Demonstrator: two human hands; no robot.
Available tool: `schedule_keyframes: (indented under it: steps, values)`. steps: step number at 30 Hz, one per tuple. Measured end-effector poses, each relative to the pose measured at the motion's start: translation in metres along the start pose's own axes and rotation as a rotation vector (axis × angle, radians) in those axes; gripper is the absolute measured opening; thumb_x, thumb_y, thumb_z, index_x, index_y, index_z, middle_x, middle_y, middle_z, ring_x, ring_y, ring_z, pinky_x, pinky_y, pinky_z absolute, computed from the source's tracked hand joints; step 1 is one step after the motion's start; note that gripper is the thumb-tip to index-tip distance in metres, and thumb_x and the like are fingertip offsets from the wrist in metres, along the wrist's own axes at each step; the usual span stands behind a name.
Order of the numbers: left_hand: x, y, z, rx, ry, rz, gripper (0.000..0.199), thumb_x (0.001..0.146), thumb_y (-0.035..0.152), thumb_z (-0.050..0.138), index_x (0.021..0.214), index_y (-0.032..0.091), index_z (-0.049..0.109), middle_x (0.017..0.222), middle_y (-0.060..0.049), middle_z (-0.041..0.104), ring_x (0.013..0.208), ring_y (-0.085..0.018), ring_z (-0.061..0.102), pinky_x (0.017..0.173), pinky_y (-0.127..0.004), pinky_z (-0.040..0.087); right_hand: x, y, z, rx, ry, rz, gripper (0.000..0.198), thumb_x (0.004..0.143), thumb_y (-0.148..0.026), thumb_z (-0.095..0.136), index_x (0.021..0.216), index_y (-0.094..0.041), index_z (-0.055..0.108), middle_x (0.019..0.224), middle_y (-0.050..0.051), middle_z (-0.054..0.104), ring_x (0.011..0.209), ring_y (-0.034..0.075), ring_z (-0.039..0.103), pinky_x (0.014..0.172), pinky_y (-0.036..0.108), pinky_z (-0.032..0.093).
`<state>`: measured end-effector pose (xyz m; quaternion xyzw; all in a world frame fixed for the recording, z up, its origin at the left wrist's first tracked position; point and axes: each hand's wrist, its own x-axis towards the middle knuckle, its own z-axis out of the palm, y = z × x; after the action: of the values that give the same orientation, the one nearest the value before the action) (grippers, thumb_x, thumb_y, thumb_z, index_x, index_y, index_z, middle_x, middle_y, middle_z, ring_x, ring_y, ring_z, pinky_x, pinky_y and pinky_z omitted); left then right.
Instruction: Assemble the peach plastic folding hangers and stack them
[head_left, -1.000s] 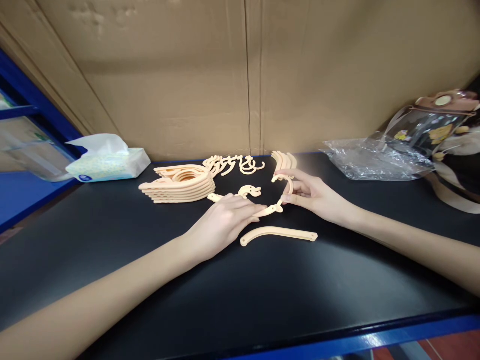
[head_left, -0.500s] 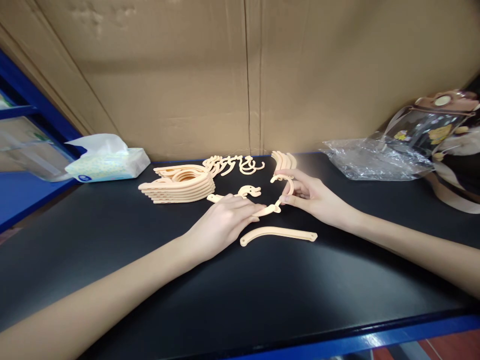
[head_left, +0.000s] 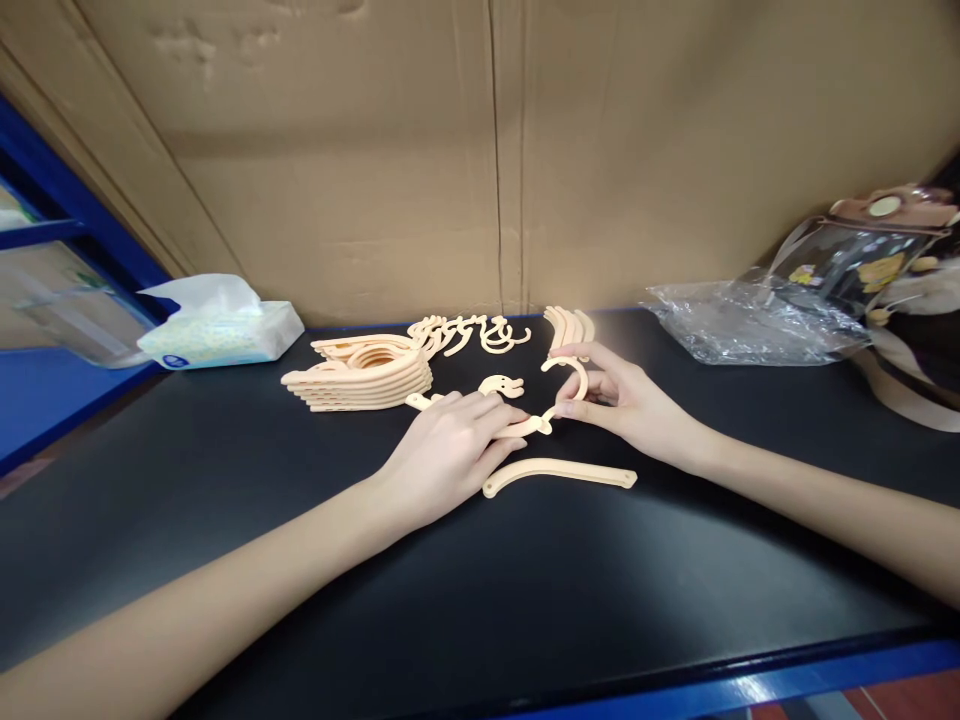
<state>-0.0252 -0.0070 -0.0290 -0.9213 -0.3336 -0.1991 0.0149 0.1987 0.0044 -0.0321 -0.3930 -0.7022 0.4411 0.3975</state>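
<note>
My left hand (head_left: 461, 440) is closed over a cream plastic hanger arm (head_left: 519, 428), whose far end shows past the fingertips. In my right hand (head_left: 611, 400) a curved cream hanger hook (head_left: 582, 385) is pinched between thumb and fingers. The hook's lower end meets the tip of the hanger arm. Just beyond my left fingers lies a duck-head-shaped cream piece (head_left: 501, 386), partly covered by the hand. Nearer to me a loose curved hanger arm (head_left: 559, 470) rests on the black tabletop (head_left: 525, 590).
A stack of cream hanger parts (head_left: 360, 380) sits left of centre. Several loose hooks (head_left: 480, 330) and more curved arms (head_left: 568, 325) lie by the cardboard wall (head_left: 360, 180). A tissue pack (head_left: 225, 330) stands at left; a clear plastic bag (head_left: 750, 325) and a transparent bottle (head_left: 862, 250) are at right.
Both hands have shifted slightly left with the hanger arm and hook. The hook has turned a little, showing its curve more openly. The loose arm stays in place.
</note>
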Motion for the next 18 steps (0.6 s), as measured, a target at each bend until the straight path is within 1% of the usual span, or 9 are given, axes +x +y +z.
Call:
schedule_keyframes:
  steps: [3, 5, 7, 12, 18]
  values:
    - [-0.001, -0.0004, 0.0002, -0.006, 0.002, 0.003, 0.017, 0.093, 0.024, 0.049, 0.105, 0.018, 0.057, 0.098, -0.004, 0.067, 0.083, -0.019, 0.06, 0.066, -0.03, 0.04, 0.0001, -0.0007, -0.0007, 0.046, -0.012, 0.034, 0.048, 0.075, -0.029, 0.068, 0.116, -0.023, 0.043, 0.075, -0.004, 0.063, 0.077, 0.016, 0.066, 0.084, 0.038, 0.051]
    - [-0.0014, -0.0003, 0.0001, -0.043, 0.013, -0.005, 0.018, 0.092, 0.023, 0.05, 0.108, 0.018, 0.055, 0.104, -0.005, 0.066, 0.091, -0.02, 0.06, 0.07, -0.031, 0.041, 0.0002, -0.001, -0.001, 0.059, -0.009, 0.039, 0.048, 0.074, -0.029, 0.068, 0.115, -0.023, 0.043, 0.074, -0.003, 0.064, 0.077, 0.017, 0.067, 0.084, 0.038, 0.051]
    - [-0.0013, 0.0003, -0.0002, -0.084, 0.007, -0.013, 0.017, 0.091, 0.021, 0.049, 0.107, 0.019, 0.054, 0.106, -0.004, 0.065, 0.093, -0.019, 0.06, 0.072, -0.031, 0.042, 0.0002, -0.0014, -0.0009, 0.052, 0.0, 0.04, 0.047, 0.074, -0.03, 0.069, 0.114, -0.023, 0.044, 0.074, -0.003, 0.065, 0.077, 0.018, 0.068, 0.083, 0.039, 0.052]
    - [0.0, 0.0026, -0.0019, -0.146, -0.018, -0.018, 0.016, 0.089, 0.016, 0.049, 0.104, 0.02, 0.055, 0.099, -0.002, 0.064, 0.085, -0.017, 0.059, 0.07, -0.029, 0.042, -0.0006, -0.0018, -0.0002, 0.02, -0.007, 0.036, 0.049, 0.074, -0.032, 0.07, 0.115, -0.023, 0.045, 0.076, -0.003, 0.066, 0.08, 0.019, 0.068, 0.084, 0.04, 0.052]
    - [0.0003, 0.0033, -0.0022, -0.161, -0.017, -0.025, 0.015, 0.088, 0.015, 0.052, 0.102, 0.021, 0.056, 0.094, 0.0, 0.064, 0.082, -0.016, 0.058, 0.069, -0.029, 0.04, -0.0024, -0.0033, 0.0009, -0.029, -0.005, 0.0, 0.047, 0.076, -0.034, 0.068, 0.115, -0.023, 0.045, 0.078, -0.002, 0.065, 0.078, 0.018, 0.067, 0.079, 0.036, 0.052]
